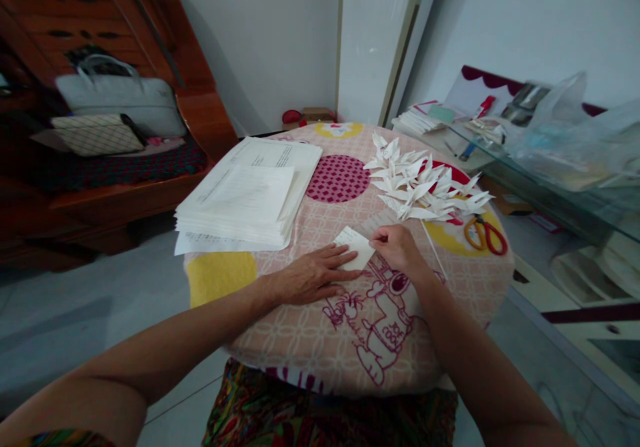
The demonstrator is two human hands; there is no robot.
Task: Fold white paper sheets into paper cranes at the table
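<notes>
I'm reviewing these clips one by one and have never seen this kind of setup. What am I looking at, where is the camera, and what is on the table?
There is no machine here, only a person working with bare hands. The single camera sits on their head and looks forward and down, so both arms enter from the bottom edge. The left hand lies flat, fingertips pressing a small folded paper. The right hand pinches that paper's other end in its grip. On the round cloth-covered table lie a stack of printed sheets, a pile of folded white paper shapes and orange-handled scissors.
</notes>
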